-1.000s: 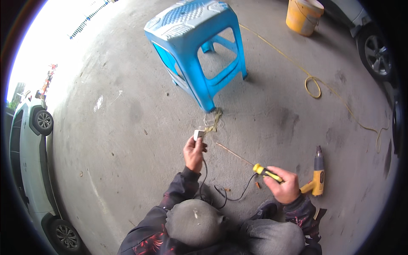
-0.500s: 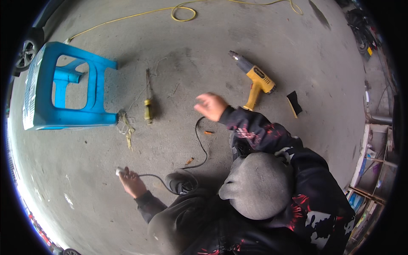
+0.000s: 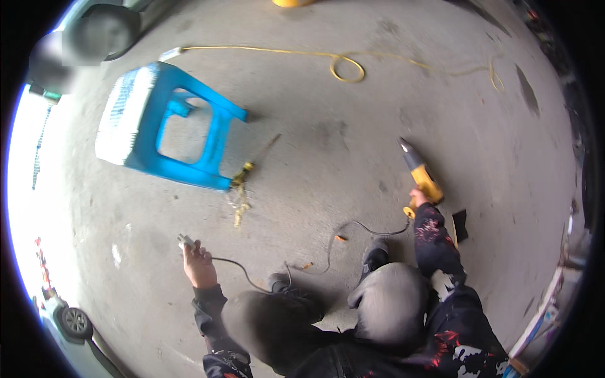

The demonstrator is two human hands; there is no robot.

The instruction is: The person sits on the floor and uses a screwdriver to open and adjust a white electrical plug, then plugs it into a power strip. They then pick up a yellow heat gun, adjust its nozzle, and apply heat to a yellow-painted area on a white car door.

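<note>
My left hand [image 3: 199, 263], at lower left, holds a pale plug [image 3: 185, 242], its black cord [image 3: 239, 266] running across the floor toward the yellow-and-black heat gun [image 3: 427, 184]. My right hand [image 3: 418, 196] is closed on that heat gun's handle, which lies at floor level on the right, beside a thin dark piece [image 3: 459, 225]. A yellow-handled screwdriver [image 3: 246, 170] lies against a leg of the blue plastic stool [image 3: 217, 142], near tangled yellowish strands [image 3: 240, 209]. Small orange pieces [image 3: 340, 238] lie by the cord near my feet.
A yellow extension cord [image 3: 350, 75] loops across the back, with a white socket block [image 3: 169, 54] at its end. A yellow bucket [image 3: 293, 2] is at the top edge. A car [image 3: 75, 322] stands at lower left, blurred wheels at upper left, wooden clutter [image 3: 548, 296] at right.
The screwdriver left my right hand for the floor by the stool. My right hand moved right onto the heat gun, which has shifted. My left hand still holds the plug. The view has turned.
</note>
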